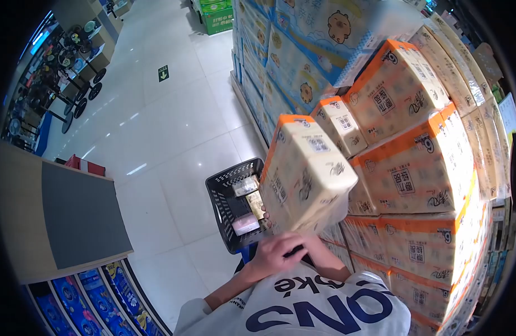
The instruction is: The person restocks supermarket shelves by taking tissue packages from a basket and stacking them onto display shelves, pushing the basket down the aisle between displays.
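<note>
A cream pack of tissues (303, 168) with an orange edge and clear plastic wrap is held up tilted in front of me. My right hand (309, 238) is at its near end and mostly hidden behind it; fingertips show at the pack's left edge, seemingly supporting it from below. Curled in front of that wrist is my left hand (280, 250), its fingers closed by a small dark thing that I cannot make out. Below and left of the pack stands a black shopping basket (219, 210), with several small packs inside, one pink (245, 224).
Matching orange-edged packs (403, 182) are stacked at the right, with blue packs (303, 73) behind them. A wooden counter (22, 207) stands left, above blue packages (90, 297). Fans (78, 50) line the far left of the tiled aisle (168, 151).
</note>
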The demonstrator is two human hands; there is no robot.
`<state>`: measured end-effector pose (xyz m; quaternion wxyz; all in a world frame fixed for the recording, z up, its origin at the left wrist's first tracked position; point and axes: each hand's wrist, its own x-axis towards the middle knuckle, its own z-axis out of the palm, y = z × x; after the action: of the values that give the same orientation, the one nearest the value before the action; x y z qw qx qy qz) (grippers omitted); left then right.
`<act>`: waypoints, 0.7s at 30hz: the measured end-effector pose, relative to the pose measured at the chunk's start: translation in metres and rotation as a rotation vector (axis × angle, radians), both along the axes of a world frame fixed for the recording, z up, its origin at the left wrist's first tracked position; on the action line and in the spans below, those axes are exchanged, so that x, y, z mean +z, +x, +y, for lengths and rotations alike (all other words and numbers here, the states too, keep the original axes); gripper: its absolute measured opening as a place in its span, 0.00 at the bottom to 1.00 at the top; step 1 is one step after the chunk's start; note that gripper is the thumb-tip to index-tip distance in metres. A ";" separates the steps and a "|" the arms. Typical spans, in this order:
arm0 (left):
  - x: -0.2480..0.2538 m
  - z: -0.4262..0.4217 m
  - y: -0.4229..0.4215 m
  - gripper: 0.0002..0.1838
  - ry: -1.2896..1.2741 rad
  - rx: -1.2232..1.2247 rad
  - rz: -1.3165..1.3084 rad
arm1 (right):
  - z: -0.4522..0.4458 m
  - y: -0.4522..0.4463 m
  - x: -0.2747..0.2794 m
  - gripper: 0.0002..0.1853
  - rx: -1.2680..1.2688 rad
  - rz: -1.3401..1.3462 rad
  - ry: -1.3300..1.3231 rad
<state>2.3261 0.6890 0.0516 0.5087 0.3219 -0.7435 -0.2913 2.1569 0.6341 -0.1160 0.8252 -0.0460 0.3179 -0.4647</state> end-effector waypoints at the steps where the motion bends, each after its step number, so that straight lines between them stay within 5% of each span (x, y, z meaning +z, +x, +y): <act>1: -0.003 0.002 0.005 0.16 0.127 0.078 0.098 | -0.009 0.003 0.002 0.35 -0.006 0.000 -0.004; 5: -0.005 -0.025 0.024 0.23 0.502 0.089 0.214 | 0.015 0.000 -0.001 0.34 -0.032 0.004 -0.017; 11: 0.001 -0.057 0.040 0.34 0.391 -0.056 0.126 | -0.006 -0.006 0.001 0.32 -0.076 0.032 -0.070; 14: -0.005 -0.075 0.035 0.46 0.465 -0.246 0.352 | -0.019 -0.035 0.010 0.32 -0.120 0.040 -0.129; 19: 0.006 -0.102 0.044 0.53 0.711 -0.448 0.550 | -0.043 -0.115 0.032 0.30 -0.216 0.041 -0.183; 21: 0.008 -0.112 0.052 0.55 0.852 -0.570 0.928 | -0.029 -0.081 0.167 0.30 -0.283 0.263 -0.184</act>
<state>2.3778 0.5767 0.0597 0.5070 0.1280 -0.3250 -0.7880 2.0759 0.6053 0.0511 0.6955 -0.1362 0.3822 -0.5930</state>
